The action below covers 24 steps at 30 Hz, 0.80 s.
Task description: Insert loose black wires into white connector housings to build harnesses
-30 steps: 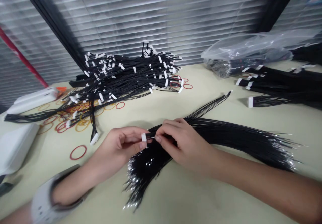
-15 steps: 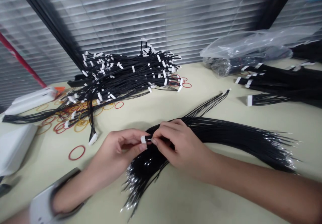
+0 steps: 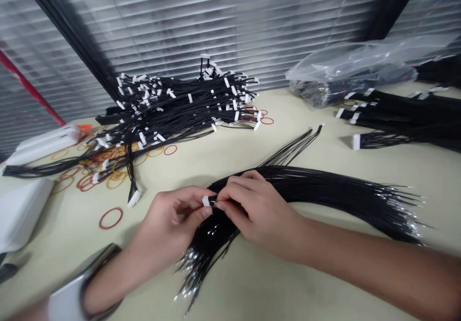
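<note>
A small white connector (image 3: 206, 201) is pinched between the thumb and forefinger of my left hand (image 3: 176, 215). Right beside it, my right hand (image 3: 255, 205) grips thin black wires (image 3: 214, 199) at the connector's back; the fingertips hide where they enter. Under both hands lies a thick bundle of loose black wires (image 3: 324, 191), curving from lower left to the right, with shiny metal terminals (image 3: 403, 210) at its ends. Several wires of the held harness run out beyond my right hand to a dark tip (image 3: 320, 128).
Finished-looking black cables with white connectors (image 3: 180, 104) are heaped by the blinds. Red and yellow rubber bands (image 3: 111, 218) lie at left, near a white box (image 3: 23, 215). At right are a clear plastic bag (image 3: 353, 71) and more black cables (image 3: 406, 119).
Both hands stay at the connector with only slight finger movement. The far tip of the held wires has shifted a little to the left.
</note>
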Tool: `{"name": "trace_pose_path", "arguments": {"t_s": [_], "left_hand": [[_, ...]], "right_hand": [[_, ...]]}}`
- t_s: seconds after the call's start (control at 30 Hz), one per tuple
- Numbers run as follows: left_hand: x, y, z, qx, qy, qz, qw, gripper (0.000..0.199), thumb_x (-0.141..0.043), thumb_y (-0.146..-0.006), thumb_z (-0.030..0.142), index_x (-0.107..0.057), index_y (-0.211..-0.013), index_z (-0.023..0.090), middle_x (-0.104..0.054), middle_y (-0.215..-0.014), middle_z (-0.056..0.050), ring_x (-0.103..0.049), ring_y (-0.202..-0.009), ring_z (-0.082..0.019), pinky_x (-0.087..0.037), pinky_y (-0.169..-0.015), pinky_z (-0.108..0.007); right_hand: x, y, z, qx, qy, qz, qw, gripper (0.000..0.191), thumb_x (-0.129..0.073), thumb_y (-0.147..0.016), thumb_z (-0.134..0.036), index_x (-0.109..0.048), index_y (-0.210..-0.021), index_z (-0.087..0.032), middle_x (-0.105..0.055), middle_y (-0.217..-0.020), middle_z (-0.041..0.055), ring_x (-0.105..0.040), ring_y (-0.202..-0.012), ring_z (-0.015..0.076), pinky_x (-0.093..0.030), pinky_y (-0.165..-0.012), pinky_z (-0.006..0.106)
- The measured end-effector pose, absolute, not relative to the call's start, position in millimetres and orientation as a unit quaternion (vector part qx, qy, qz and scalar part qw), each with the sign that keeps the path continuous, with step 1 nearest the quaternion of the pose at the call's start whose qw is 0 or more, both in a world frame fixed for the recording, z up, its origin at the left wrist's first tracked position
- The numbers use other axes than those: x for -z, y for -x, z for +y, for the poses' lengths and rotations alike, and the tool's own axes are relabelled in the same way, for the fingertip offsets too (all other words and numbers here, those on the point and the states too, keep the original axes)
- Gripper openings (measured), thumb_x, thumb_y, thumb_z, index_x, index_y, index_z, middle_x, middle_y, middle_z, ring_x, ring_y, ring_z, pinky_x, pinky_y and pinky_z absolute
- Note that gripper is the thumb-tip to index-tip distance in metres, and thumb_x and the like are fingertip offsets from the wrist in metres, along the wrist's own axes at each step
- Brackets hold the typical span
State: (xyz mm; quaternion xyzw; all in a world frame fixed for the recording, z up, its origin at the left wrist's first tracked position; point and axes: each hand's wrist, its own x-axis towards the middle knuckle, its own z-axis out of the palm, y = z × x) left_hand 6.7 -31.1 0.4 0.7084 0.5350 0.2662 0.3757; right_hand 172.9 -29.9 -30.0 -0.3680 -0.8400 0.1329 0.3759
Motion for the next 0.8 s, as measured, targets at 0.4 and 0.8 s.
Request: {"name": "trace_pose_path", "arguments": {"t_s": [0.4, 0.8], "left_hand": [[0, 3, -20, -0.292, -0.657, 0.463, 0.518, 0.009, -0.061, -0.077, 0.017, -0.062, -0.086, 0.019, -0.067, -0.07, 0.004, -0.062, -0.065, -0.006, -0.047, -0.057, -0.01], [-3, 2, -21, -0.271, -0.671, 0.47, 0.506, 0.014, -0.061, -0.077, 0.018, -0.064, -0.09, 0.019, -0.068, -0.072, 0.004, -0.063, -0.069, -0.007, -0.048, -0.06, -0.01]], "right_hand": [[25, -180, -27, -0.04, 0.37, -0.833, 0.41, 0.021, -0.042, -0.088, -0.02, -0.061, -0.08, -0.014, -0.055, -0.072, 0.0046, -0.048, -0.069, 0.0143, -0.036, -0.065, 0.028], [26, -181, -24, -0.047, 0.339, -0.845, 0.41, 0.02, -0.045, -0.087, -0.015, -0.061, -0.076, -0.013, -0.058, -0.07, 0.0037, -0.049, -0.067, 0.0124, -0.037, -0.065, 0.027]]}}
